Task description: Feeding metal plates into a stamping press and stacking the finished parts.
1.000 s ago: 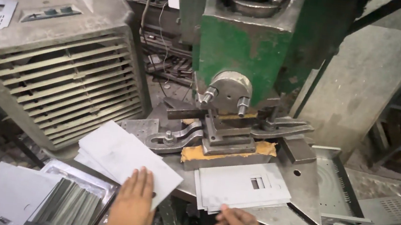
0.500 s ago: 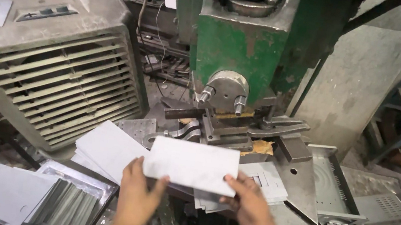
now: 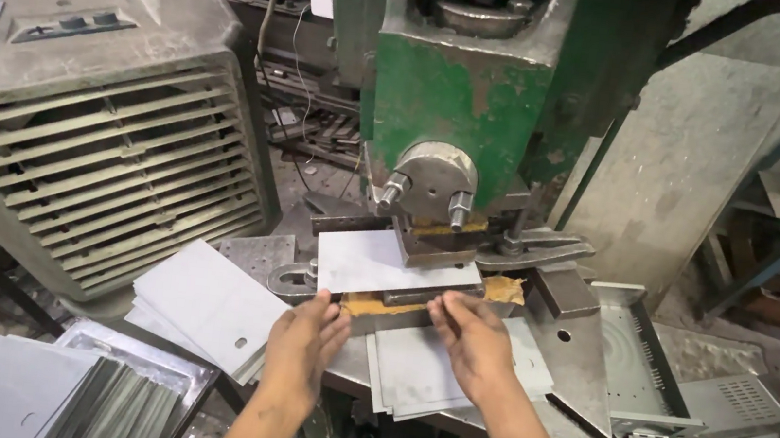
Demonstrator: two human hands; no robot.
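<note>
No boxes, stickers, signs or screens show here — just bare grey metal and a green machine, nothing else.

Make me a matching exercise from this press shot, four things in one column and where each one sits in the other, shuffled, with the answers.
1. metal sheet
2. stack of blank sheets
3. louvred fan housing
4. left hand

A. far left, beside the green press
B. under the press head
C. left of the press bed
D. at the sheet's near edge, opposite the right hand

Pairs: 1-B, 2-C, 3-A, 4-D
</note>
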